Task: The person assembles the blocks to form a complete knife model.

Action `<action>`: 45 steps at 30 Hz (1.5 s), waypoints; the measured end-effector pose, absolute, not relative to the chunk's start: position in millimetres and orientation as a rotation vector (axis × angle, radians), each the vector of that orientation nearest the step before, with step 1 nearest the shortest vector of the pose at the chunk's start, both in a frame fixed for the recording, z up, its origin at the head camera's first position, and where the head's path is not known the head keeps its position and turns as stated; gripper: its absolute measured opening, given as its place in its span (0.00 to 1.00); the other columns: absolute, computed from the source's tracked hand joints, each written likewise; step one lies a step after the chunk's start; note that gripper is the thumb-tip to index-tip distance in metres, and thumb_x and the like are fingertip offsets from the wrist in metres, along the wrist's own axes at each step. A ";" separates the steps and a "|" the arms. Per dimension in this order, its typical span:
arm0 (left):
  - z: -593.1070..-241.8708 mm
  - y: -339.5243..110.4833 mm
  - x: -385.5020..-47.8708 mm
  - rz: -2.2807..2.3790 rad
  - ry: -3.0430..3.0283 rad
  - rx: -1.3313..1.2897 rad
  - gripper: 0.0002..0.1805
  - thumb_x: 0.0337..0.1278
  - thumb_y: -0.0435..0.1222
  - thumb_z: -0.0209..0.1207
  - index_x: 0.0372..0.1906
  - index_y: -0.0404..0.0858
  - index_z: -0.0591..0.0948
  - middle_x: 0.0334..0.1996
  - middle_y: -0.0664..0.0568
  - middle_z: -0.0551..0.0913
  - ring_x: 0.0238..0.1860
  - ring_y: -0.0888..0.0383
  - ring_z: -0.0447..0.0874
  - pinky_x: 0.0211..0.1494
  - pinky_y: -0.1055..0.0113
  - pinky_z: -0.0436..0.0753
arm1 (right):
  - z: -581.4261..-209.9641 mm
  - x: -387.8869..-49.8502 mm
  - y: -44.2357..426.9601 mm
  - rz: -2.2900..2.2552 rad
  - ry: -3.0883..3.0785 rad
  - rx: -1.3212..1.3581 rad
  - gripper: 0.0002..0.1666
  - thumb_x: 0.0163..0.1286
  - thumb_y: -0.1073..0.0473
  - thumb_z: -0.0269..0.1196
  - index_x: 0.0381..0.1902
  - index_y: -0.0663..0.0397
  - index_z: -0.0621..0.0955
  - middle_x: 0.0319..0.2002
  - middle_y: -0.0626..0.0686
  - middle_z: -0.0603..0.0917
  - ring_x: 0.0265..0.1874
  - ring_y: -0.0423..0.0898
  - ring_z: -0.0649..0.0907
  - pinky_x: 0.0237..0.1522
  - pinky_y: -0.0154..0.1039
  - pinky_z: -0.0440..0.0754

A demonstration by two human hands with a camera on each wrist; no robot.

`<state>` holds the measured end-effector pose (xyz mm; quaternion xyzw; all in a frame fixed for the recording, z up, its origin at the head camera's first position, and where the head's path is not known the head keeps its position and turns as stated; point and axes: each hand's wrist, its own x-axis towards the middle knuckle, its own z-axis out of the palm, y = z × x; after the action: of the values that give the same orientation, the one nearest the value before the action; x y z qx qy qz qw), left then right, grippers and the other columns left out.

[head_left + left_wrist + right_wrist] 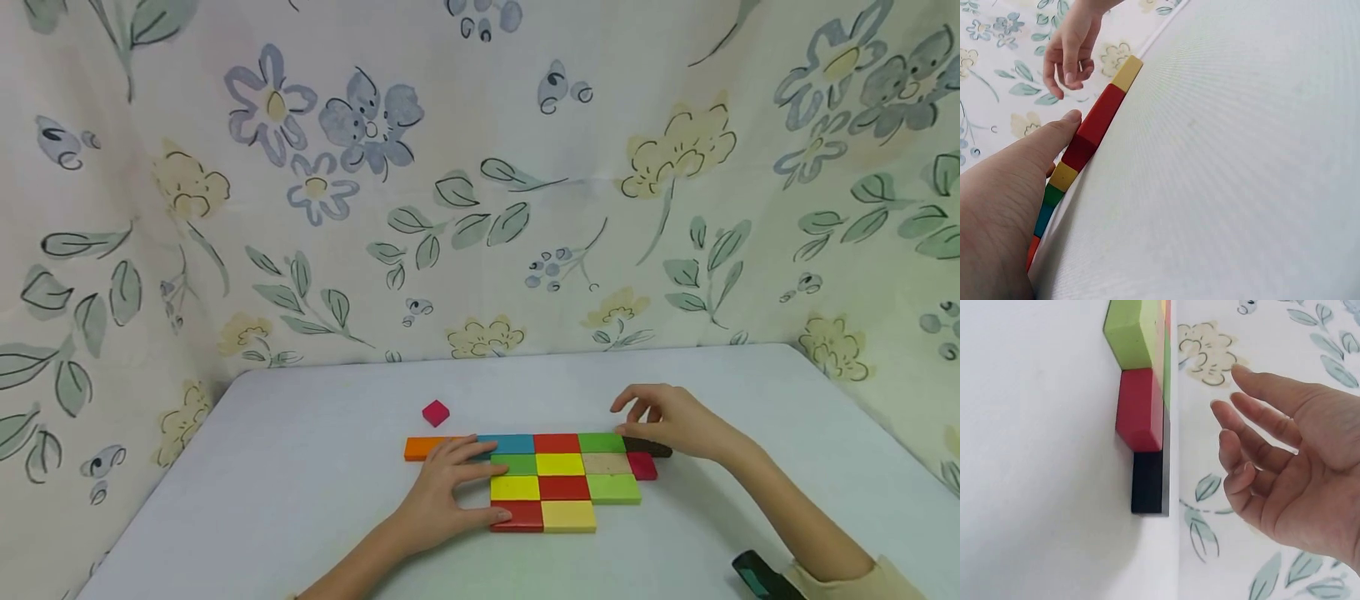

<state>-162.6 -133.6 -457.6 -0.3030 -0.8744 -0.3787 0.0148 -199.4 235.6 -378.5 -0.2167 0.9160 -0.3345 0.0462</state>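
Note:
Flat coloured blocks lie edge to edge in stepped rows on the white table. My left hand [441, 498] rests along their left side with fingers spread, its thumb at a red block [517, 518] and its fingertips by a green block [516, 464] and a blue block [513, 444]. An orange block [420, 448] sticks out left in the back row. Over the right end, my right hand [678, 421] hovers near a black block [656, 449], fingers loosely bent and holding nothing. In the right wrist view, that hand [1294, 450] is apart from the black block [1147, 481] and a crimson block [1140, 409].
A single crimson block [436, 413] lies alone behind the rows. At the front right, a dark device [761, 575] shows beside the right sleeve [862, 581]. Floral cloth [480, 250] hangs behind the white table [315, 467] and along its sides.

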 end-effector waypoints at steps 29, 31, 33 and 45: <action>-458.7 -134.5 -160.1 -1.215 -2.668 -0.969 0.28 0.59 0.58 0.72 0.63 0.56 0.87 0.71 0.60 0.78 0.77 0.48 0.66 0.77 0.27 0.58 | -391.3 -291.2 90.7 -1.071 2.650 -0.874 0.15 0.74 0.59 0.68 0.53 0.62 0.85 0.44 0.55 0.89 0.44 0.50 0.84 0.51 0.40 0.87; -458.1 -134.3 -159.8 -1.218 -2.667 -0.969 0.28 0.60 0.58 0.71 0.63 0.55 0.87 0.71 0.60 0.78 0.77 0.48 0.66 0.78 0.29 0.59 | -392.1 -294.6 82.4 -1.069 2.637 -0.891 0.15 0.75 0.59 0.68 0.54 0.62 0.85 0.46 0.55 0.90 0.46 0.50 0.84 0.54 0.41 0.87; -457.9 -134.3 -159.4 -1.224 -2.671 -0.963 0.27 0.61 0.58 0.71 0.63 0.55 0.87 0.71 0.59 0.78 0.77 0.48 0.66 0.77 0.30 0.63 | -392.5 -298.0 74.9 -1.073 2.615 -0.920 0.15 0.76 0.59 0.67 0.55 0.63 0.85 0.48 0.56 0.90 0.49 0.50 0.85 0.56 0.42 0.86; -461.2 -135.1 -161.3 -1.248 -2.687 -0.962 0.27 0.62 0.58 0.70 0.64 0.57 0.86 0.71 0.61 0.78 0.77 0.49 0.66 0.72 0.31 0.71 | -395.7 -313.5 40.7 -1.142 2.396 -0.864 0.18 0.78 0.60 0.63 0.61 0.61 0.84 0.53 0.57 0.87 0.41 0.49 0.85 0.44 0.37 0.88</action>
<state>-161.3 -135.1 -461.2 -0.3089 -0.8625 -0.4005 0.0133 -313.5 40.7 -395.7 -0.3049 0.8452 -0.4029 0.1744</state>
